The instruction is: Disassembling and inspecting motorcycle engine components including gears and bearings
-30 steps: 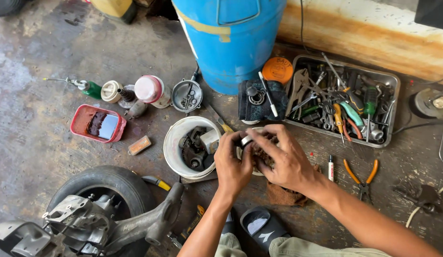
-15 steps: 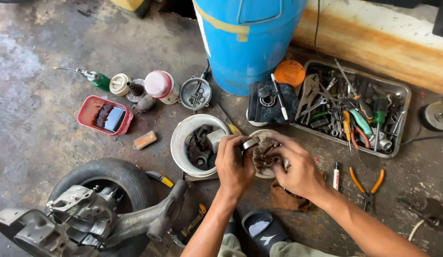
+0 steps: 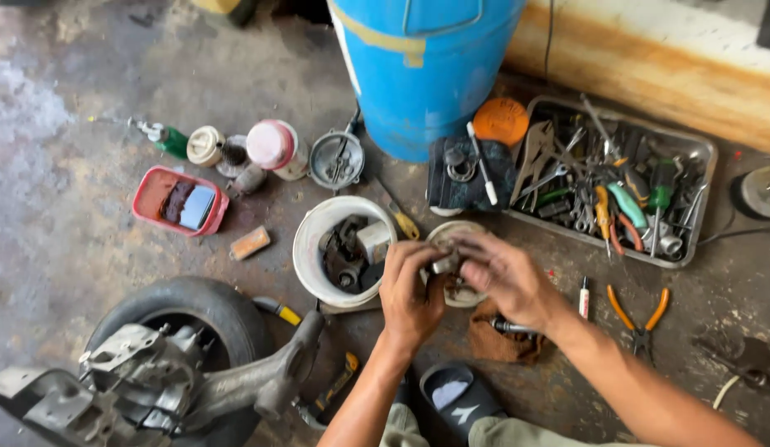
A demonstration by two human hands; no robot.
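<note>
Both hands, left hand (image 3: 410, 290) and right hand (image 3: 505, 277), close fingers on a small metal part (image 3: 445, 263); white bucket (image 3: 315, 240) at nine o'clock

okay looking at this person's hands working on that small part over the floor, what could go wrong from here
The small grey metal part is pinched between the left hand and right hand above a small round dish; if it slips, it could roll away among the clutter on the stained concrete floor.

The white plastic bucket of dark greasy parts sits right beside the left hand, so a sideways nudge might tip it.

Orange-handled pliers lie near the right forearm and could get knocked.
</note>
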